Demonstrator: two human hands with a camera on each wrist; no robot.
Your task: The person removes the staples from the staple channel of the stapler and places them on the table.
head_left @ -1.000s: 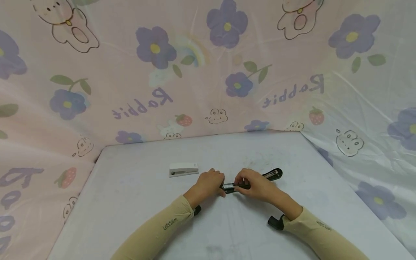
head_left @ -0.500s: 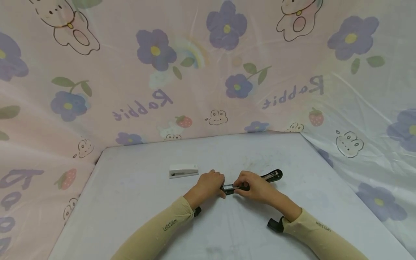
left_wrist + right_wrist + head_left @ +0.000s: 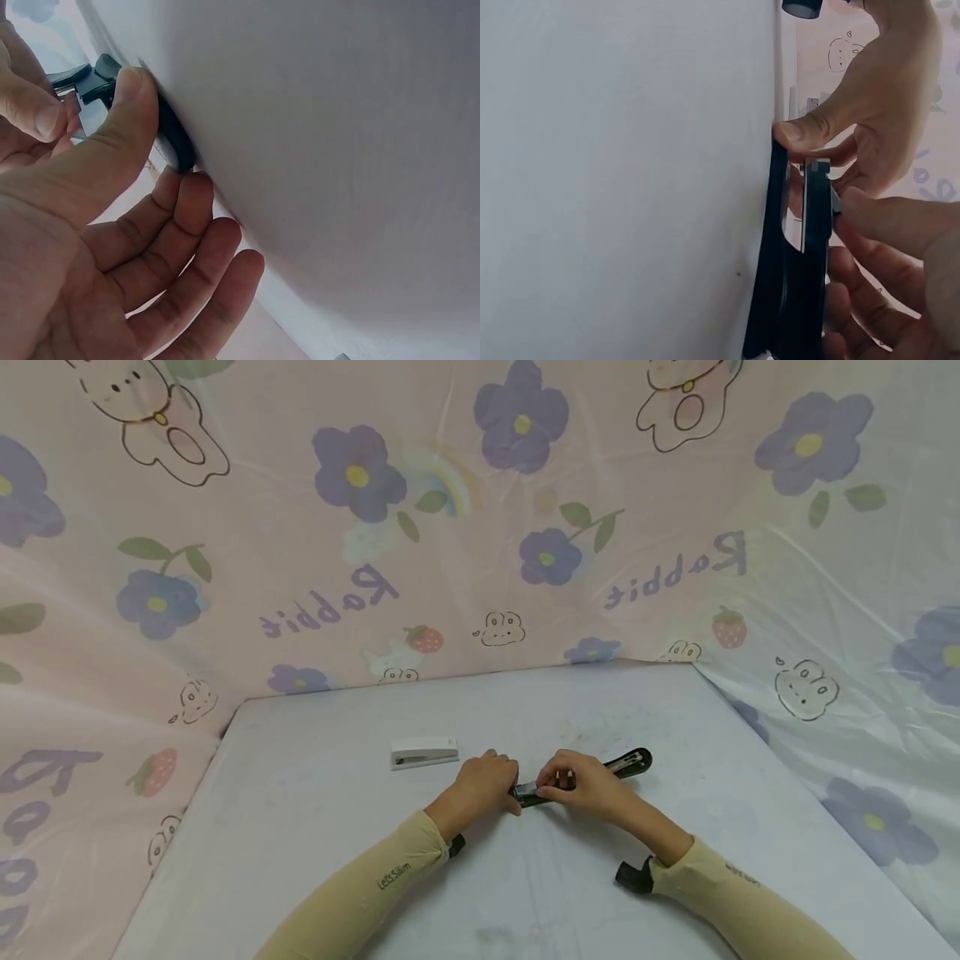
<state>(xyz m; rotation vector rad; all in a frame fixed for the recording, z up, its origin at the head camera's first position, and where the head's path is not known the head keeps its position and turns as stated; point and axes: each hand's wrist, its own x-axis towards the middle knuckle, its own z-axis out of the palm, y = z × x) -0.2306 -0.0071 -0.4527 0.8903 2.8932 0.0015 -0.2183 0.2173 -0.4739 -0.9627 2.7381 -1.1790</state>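
A black stapler (image 3: 633, 762) lies across the table with its top cover swung back to the right, baring the magazine. My left hand (image 3: 483, 782) grips its front end, thumb on the base (image 3: 774, 217) and fingers curled beneath in the left wrist view. Over the magazine (image 3: 817, 202), my right hand (image 3: 596, 791) pinches a small grey metal piece (image 3: 835, 201) that looks like a strip of staples. Its thumb and forefinger are right at the magazine's top, and they hide most of the piece. The other right fingers curl beside the stapler.
A white stapler (image 3: 423, 752) rests on the white table (image 3: 315, 793), just left of and behind the left hand. Patterned cloth (image 3: 450, 543) hangs along the back and sides. Black wrist mounts (image 3: 634, 877) stick out by both sleeves.
My right fingertips have shifted slightly left along the magazine, and the thumb and forefinger now pinch closer to its front. The left hand and the black stapler have stayed in place.
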